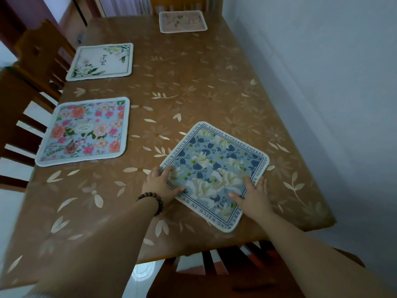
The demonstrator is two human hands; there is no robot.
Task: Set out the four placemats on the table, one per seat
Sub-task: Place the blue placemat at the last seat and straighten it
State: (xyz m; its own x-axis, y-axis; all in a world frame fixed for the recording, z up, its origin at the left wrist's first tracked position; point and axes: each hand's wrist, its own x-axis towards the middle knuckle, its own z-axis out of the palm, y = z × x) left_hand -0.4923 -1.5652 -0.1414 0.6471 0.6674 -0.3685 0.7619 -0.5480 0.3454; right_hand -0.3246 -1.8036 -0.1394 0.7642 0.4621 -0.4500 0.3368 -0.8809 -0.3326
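A rectangular desk (193, 87) covered in a glossy brown cloth with a pale leaf-and-flower print carries four square placemats. The nearest, a blue-grey fabric placemat with white blossoms, dark blue leaves and a border of printed lettering (214, 173), lies flat near the desk's near edge, turned at an angle so that one corner points toward the person. Both hands rest on it. The left hand (160, 181) lies with straight fingers spread over the mat's left corner, a dark wooden bead bracelet (153, 202) on its wrist. The right hand (253, 196) lies flat on the mat's right side, fingers extended toward the right corner (neither grip curls round anything; both are flat, pressing on the cloth).

Along the desk's left side lie two more mats: a light blue placemat with pink and coral roses (83, 131), and beyond it a white placemat with green leaves and a script word in its middle (101, 61). At the far end lies a pale pink placemat with a faint floral print (182, 21). Brown wooden slatted chairs (28, 117) stand at the left side, and another chair back (225, 265) shows below the near edge. A pale wall (322, 82) runs along the desk's right side.
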